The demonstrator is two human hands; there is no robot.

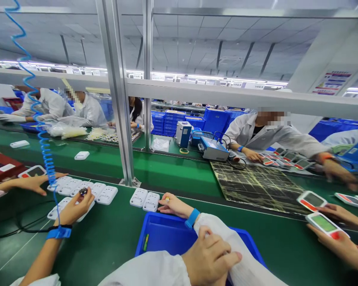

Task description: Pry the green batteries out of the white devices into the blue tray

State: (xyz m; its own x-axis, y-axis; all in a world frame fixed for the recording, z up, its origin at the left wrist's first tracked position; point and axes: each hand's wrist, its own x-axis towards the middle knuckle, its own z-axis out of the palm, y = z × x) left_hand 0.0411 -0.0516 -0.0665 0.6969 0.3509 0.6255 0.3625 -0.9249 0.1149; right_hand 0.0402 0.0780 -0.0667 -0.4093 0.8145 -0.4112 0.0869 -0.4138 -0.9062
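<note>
My right hand [176,205], with a blue band on its wrist, reaches past the far rim of a blue tray [246,235]. Its fingers are bent together at the edge of a white plastic housing [151,201]; a small yellowish spot shows at the fingertips, too small to name. Beside that housing lies a second white housing [139,197]. My left hand [210,256] is crossed over my right forearm, with curled fingers closed on the white right sleeve [235,252]. Inside the tray lies a small green-yellow piece [146,242].
At left, a co-worker's hand [76,208] holds a small dark part over several white housings [106,194]. At right, another person's hands hold devices with screens [325,222]. A metal post [115,91] rises from the bench, a coiled blue cord [46,153] hangs left, and a dark mat [253,186] lies beyond.
</note>
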